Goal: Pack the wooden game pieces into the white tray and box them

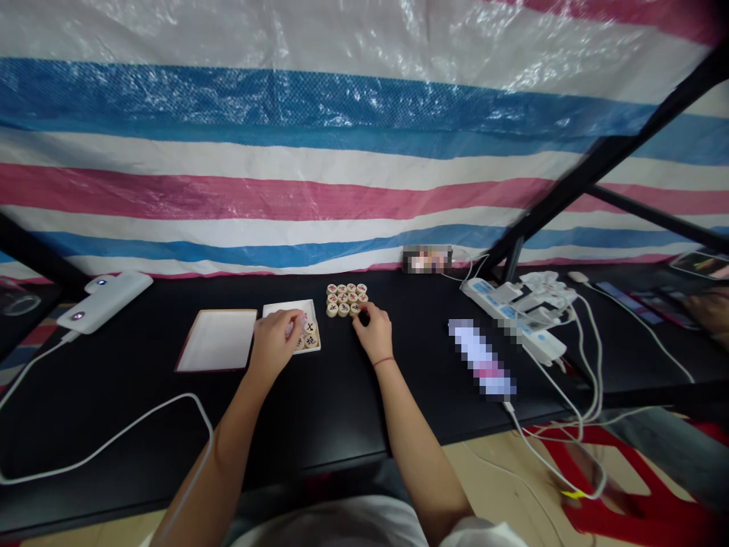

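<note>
My left hand [276, 342] rests over a small white box [285, 310] that holds a few round wooden game pieces [309, 332]; its fingers are curled on a piece inside the box. My right hand [373, 330] lies on the black table [342, 410] just right of a block of several round wooden pieces [345, 299] laid out in rows, its fingertips pinched at the nearest piece. A flat white lid [217, 339] lies left of the box.
Two white power banks [105, 300] with a cable sit at the far left. A white power strip [512, 311] with plugs and cables lies at the right. A striped tarp hangs behind. Another person's hand [709, 311] shows at the far right edge. A red stool [626, 486] stands below.
</note>
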`<action>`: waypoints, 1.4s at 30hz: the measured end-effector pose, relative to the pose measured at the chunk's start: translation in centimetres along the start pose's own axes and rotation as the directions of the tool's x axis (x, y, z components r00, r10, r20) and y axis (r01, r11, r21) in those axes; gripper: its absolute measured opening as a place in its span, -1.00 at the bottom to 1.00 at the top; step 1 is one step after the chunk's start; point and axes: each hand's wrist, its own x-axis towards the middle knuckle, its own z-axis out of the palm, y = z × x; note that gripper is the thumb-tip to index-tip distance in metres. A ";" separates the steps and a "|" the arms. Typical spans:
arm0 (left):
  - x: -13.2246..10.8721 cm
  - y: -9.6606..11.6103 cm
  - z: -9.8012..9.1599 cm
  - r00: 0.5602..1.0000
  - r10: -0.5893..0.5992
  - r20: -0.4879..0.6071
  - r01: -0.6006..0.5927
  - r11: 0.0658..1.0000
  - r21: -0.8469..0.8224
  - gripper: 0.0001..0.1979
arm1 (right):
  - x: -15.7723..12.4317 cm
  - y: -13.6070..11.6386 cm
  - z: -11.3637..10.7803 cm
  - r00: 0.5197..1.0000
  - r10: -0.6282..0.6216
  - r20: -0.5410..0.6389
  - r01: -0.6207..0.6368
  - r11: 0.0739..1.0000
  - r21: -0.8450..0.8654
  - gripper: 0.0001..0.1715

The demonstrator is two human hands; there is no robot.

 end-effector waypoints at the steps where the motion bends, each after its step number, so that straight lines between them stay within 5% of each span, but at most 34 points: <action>1: 0.1 -0.3 -0.1 0.999 -0.025 -0.035 0.026 0.999 0.042 -0.78 | 0.0 0.1 0.0 1.000 0.001 0.002 -0.001 1.000 0.001 -0.80; 5: 0.2 -1.1 -0.8 0.989 -0.092 -0.114 0.108 0.985 0.137 -0.76 | 0.1 0.0 -0.2 1.000 -0.003 -0.016 0.003 1.000 0.008 -0.78; 10: 0.4 -0.7 -0.3 0.997 -0.073 0.007 0.068 0.954 0.293 -0.77 | -0.6 -2.2 -0.7 0.981 -0.031 -0.189 0.053 0.992 0.115 -0.79; 15: 0.2 0.3 1.2 0.984 -0.060 0.168 -0.011 0.919 0.394 -0.69 | -2.1 -5.8 0.2 0.977 -0.186 0.101 0.139 0.922 0.360 -0.73; 19: -0.2 0.8 1.5 0.962 -0.039 0.269 -0.064 0.928 0.367 -0.67 | -2.9 -6.8 1.4 0.946 -0.245 0.211 0.170 0.932 0.320 -0.74; 27: -0.5 0.7 1.7 0.960 -0.052 0.276 -0.049 0.936 0.349 -0.75 | -2.9 -6.6 1.8 0.940 -0.239 0.244 0.169 0.946 0.276 -0.79; 42: 0.5 -0.3 1.3 0.948 -0.070 0.311 0.032 0.992 0.126 -0.87 | -2.7 -6.3 1.6 0.958 -0.183 0.221 0.062 0.885 0.462 -0.75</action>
